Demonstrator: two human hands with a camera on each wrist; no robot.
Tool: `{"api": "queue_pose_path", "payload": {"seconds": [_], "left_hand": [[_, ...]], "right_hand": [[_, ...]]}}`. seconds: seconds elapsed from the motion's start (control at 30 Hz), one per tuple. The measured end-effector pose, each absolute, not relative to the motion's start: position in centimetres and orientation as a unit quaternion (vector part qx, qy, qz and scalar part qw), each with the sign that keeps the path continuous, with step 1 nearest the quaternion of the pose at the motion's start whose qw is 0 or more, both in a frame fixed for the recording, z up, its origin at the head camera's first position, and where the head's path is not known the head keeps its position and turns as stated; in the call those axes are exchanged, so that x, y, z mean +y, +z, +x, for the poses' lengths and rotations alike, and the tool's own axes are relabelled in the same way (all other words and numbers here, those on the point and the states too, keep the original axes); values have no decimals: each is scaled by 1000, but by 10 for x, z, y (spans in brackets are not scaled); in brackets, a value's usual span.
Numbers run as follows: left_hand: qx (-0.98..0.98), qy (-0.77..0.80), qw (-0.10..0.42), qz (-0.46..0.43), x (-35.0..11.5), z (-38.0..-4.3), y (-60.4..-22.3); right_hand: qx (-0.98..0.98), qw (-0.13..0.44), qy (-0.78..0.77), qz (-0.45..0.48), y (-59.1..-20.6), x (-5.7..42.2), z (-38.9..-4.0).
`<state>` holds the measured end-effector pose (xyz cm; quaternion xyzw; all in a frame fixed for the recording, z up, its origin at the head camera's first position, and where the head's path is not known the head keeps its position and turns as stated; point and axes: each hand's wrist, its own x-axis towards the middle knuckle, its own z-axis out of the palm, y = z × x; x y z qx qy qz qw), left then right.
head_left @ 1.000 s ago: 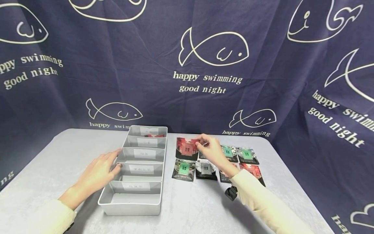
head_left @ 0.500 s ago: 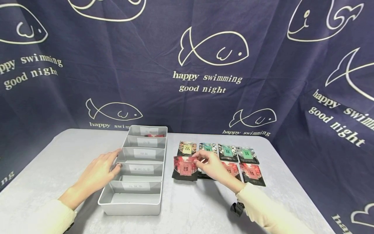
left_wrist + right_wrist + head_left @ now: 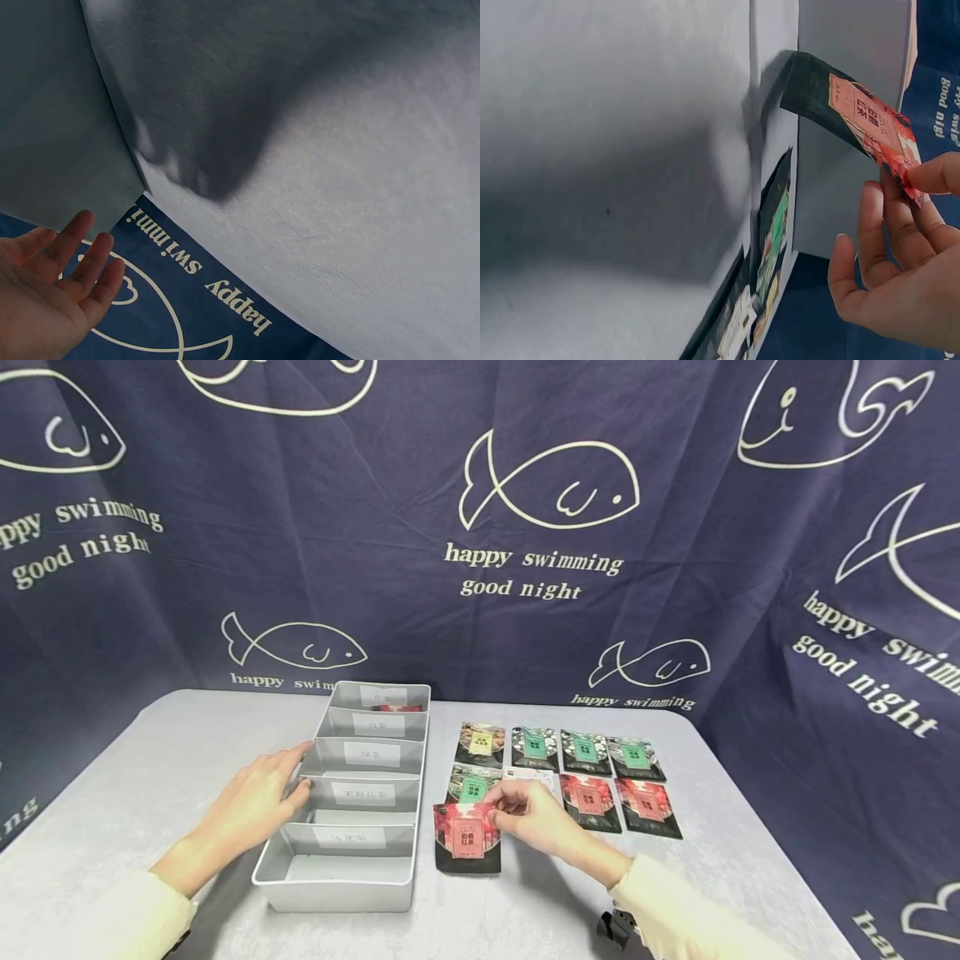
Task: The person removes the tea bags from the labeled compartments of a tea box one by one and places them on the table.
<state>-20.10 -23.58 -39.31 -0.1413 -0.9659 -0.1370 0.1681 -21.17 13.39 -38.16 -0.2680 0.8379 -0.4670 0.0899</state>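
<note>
In the head view, my right hand (image 3: 536, 818) pinches a red and black tea packet (image 3: 467, 842) by its upper right corner, just right of a grey divided box (image 3: 337, 893). The right wrist view shows the packet (image 3: 855, 112) raised off the table, with thumb and fingers at its red end. My left hand (image 3: 247, 797) lies against the left rim of the box, its fingers extended and loosely bent. Several labelled compartments run along the box; a red packet (image 3: 401, 708) shows in the farthest one.
Several tea packets lie in two rows at the right, including a yellow one (image 3: 482, 742), green ones (image 3: 535, 745) and red ones (image 3: 590, 800). A white and grey packet (image 3: 534, 777) is partly covered by my right hand. A dark blue curtain (image 3: 420, 568) hangs behind the table.
My right hand has brought the red tea packet from the back row toward the table's front, uncovering the yellow packet and others. My left hand stays at the box.
</note>
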Motion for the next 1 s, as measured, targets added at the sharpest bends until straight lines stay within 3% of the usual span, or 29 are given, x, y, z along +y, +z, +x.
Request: {"api": "queue_pose_path", "payload": {"seconds": [0.7, 0.83, 1.0], "left_hand": [[-964, -142, 172, -142, -236, -201, -394], [-965, -142, 171, -142, -236, -201, -394], [-965, -143, 172, -140, -236, -202, -394]], "right_hand": [[800, 154, -520, -258, -385, 133, -198], [814, 138, -501, -258, -391, 134, -199], [858, 76, -427, -274, -396, 133, -202]]}}
